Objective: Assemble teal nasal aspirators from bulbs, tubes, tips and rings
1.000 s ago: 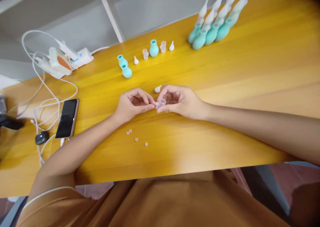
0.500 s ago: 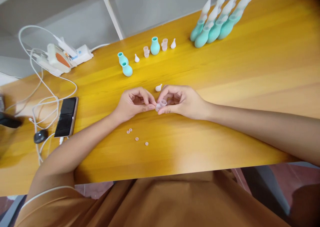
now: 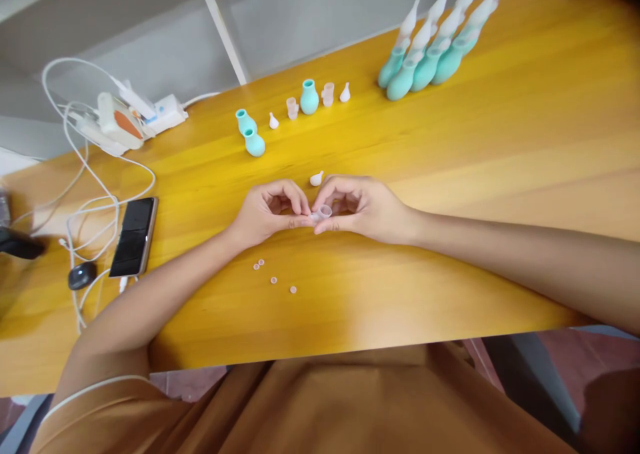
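My right hand (image 3: 365, 211) pinches a small clear plastic tube connector (image 3: 325, 212), its round open mouth tilted up. My left hand (image 3: 277, 209) has its thumb and forefinger closed at the connector's left end; anything tiny between those fingertips is too small to make out. Just beyond the hands, a white pointed nozzle tip (image 3: 316, 179) lies on its side. Several small pinkish rings (image 3: 273, 281) lie on the wooden table (image 3: 380, 294) nearer to my body.
Farther back stand a turquoise bulb (image 3: 309, 98), two more turquoise bulbs (image 3: 255, 143), clear connectors (image 3: 328, 95) and white tips (image 3: 345, 93). Several assembled bulb aspirators (image 3: 401, 81) are grouped at back right. A phone (image 3: 133, 236), cables (image 3: 116, 214) and a power strip (image 3: 167, 113) are on the left.
The connector has turned slightly in my right hand, its mouth now facing up more. Both hands stay together; the whole view has shifted a little.
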`<state>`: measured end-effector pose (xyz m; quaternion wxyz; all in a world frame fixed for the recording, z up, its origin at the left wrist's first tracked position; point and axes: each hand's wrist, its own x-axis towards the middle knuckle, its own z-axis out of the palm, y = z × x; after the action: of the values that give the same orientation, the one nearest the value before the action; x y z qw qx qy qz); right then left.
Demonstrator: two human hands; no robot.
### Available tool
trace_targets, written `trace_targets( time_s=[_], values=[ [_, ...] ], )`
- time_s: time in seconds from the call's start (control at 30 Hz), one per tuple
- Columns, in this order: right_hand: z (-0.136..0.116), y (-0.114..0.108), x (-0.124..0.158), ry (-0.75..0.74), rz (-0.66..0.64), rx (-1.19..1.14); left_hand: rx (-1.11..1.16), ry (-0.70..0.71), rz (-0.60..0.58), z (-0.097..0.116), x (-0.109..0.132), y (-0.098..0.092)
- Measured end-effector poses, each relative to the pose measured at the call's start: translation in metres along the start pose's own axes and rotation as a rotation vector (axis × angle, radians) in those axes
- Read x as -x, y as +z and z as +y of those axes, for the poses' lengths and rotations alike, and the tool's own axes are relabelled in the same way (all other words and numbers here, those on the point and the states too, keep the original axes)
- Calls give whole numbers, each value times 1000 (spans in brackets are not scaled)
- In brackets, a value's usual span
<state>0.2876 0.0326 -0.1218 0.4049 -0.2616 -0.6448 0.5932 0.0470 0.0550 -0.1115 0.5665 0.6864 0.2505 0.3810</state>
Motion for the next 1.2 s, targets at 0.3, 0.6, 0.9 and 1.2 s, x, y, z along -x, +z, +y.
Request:
trace_targets(
  time_s=[0.3,0.6,0.9,1.2],
  values=[
    [-1,-1,1,-15,9,35,-1,-54,6,1,-1,-1],
    [0,0,0,-7,23,21,-11,-76,12,2,2,-2],
    [-3,0,1,3,10,42,13,-67,-24,1,0,-4],
    [-4,-1,2,-8,-2,66,-5,-131,-43,2,2,-4]
  ],
)
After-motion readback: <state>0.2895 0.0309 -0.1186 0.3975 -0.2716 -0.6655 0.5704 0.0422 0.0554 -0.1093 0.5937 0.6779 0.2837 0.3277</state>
